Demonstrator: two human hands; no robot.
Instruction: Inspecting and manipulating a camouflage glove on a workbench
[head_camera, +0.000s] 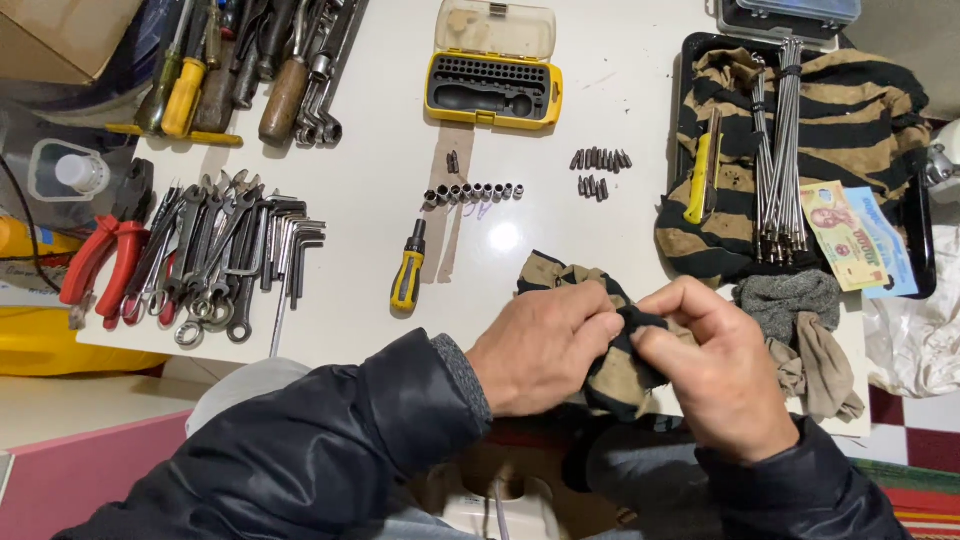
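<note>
Striped tan-and-black rag (610, 375) — crumpled, grimy, pinched by left hand (540, 350), right hand (715, 365) fingers

The striped cloth (600, 330) hides whatever the fingers pinch. At the table's (380, 150) far edge, tool handles (250, 40) are cut off.

Sockets (472, 192) left of bits (598, 170) — case (493, 90) behind.

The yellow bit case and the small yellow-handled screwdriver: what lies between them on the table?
A row of small sockets and two loose bits, seen in the head view.
</note>
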